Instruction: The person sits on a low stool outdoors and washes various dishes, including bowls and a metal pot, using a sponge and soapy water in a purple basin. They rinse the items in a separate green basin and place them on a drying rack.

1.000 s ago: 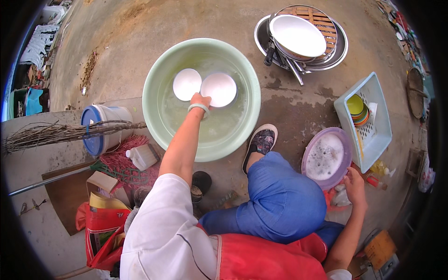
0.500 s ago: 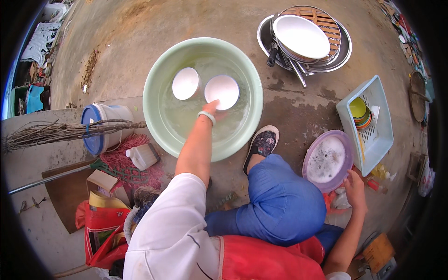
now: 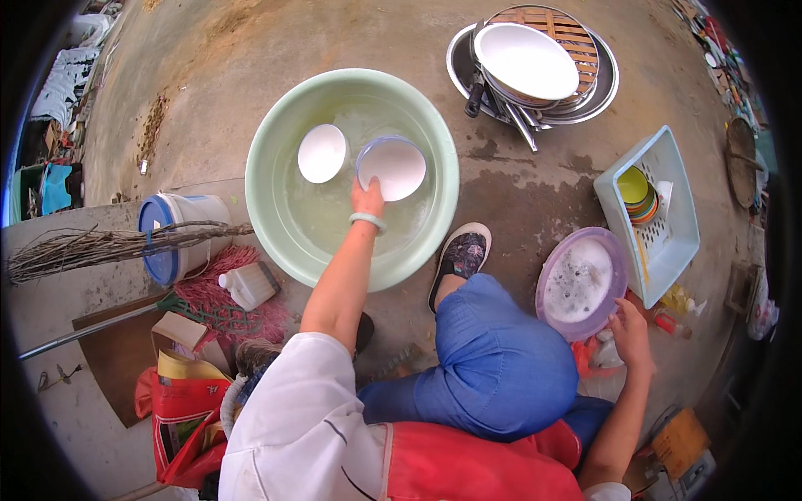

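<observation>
My left hand (image 3: 368, 194) grips the near edge of a white bowl (image 3: 397, 169) in a large pale-green tub (image 3: 262, 179) of water, with a bangle on the wrist. A second white bowl (image 3: 321, 152) sits in the water to the left, apart from the first. My right hand (image 3: 626, 330) holds the near right rim of a round purple basin (image 3: 551, 267) full of foamy water. Its fingers are curled at the rim, beside my bent knee.
Stacked pans, dishes and a slatted rack (image 3: 528, 63) stand back right. A blue crate (image 3: 672, 250) with coloured bowls (image 3: 637, 190) is at right. A lidded bucket (image 3: 157, 242), twigs (image 3: 67, 255), white jug (image 3: 249, 284) and red bag (image 3: 190, 417) are at left. My shoe (image 3: 461, 259) is between tub and basin.
The bowl under my left hand has shifted slightly toward me and away from the other bowl. My right hand stays at the purple basin. The whole view has shifted slightly.
</observation>
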The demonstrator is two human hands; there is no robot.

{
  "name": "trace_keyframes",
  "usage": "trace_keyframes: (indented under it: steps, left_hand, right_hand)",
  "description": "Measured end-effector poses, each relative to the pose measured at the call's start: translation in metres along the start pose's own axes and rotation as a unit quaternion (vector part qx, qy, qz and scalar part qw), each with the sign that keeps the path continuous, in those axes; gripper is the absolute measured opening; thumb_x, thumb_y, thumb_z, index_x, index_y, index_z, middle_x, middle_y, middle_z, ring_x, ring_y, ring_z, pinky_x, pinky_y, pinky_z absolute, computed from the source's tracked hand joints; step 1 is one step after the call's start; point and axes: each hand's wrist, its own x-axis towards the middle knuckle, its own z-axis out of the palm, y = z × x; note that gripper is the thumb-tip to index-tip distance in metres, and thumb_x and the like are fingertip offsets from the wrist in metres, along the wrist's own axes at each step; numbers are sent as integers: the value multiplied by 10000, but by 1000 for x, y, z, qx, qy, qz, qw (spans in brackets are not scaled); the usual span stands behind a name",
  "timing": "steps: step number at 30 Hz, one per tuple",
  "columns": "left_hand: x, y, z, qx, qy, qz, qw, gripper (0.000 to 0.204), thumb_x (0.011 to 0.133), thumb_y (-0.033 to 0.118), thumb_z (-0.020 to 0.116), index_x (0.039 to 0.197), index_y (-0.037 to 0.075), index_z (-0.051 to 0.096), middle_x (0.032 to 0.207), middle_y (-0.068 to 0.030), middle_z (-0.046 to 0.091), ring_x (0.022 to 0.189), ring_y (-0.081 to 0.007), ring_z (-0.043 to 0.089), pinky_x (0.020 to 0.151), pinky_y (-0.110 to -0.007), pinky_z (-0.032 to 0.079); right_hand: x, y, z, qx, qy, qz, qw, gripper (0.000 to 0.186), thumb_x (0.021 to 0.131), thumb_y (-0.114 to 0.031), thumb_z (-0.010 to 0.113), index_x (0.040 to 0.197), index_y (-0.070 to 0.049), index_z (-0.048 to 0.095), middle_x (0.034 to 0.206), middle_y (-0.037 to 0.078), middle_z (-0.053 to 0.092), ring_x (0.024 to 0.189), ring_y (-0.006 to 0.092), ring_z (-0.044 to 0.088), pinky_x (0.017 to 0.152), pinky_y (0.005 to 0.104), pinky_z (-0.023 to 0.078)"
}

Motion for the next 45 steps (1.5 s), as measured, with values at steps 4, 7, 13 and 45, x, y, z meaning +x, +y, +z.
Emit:
trace_keyframes:
  steps: [4,7,13,45]
  left_hand:
    - [-24,15,-27,146,4,287,947,445,903,84,528,1337,60,436,1137,-200,623,1025,-315,621,873,-379,467]
    - [-55,56,-39,184,-37,357,915,458,894,48,566,1338,62,453,1157,-154,626,1082,-264,604,895,-338,468]
    - [-69,84,-72,190,-44,475,858,511,823,-35,599,1307,85,487,1159,-162,618,1024,-259,635,853,-333,502]
    - [-118,213,-89,24,-143,614,776,473,944,123,470,1397,42,362,1324,-207,484,1158,-307,544,986,-425,456]
  right_hand:
    - [-2,-2,0,-15,3,-5,1000,358,841,-45,626,1191,-9,559,1058,182,630,893,287,637,777,362,513]
    - [-6,1,-1,-19,9,-12,1000,355,836,-38,630,1183,-7,563,1051,182,633,887,286,638,765,362,518]
    - [-8,2,-1,-13,15,-30,999,356,829,-32,632,1177,-2,563,1064,186,629,887,287,638,754,361,526]
    - [-16,3,-3,-47,26,-7,999,371,820,-105,654,1167,3,576,1049,217,633,885,336,637,802,405,506]
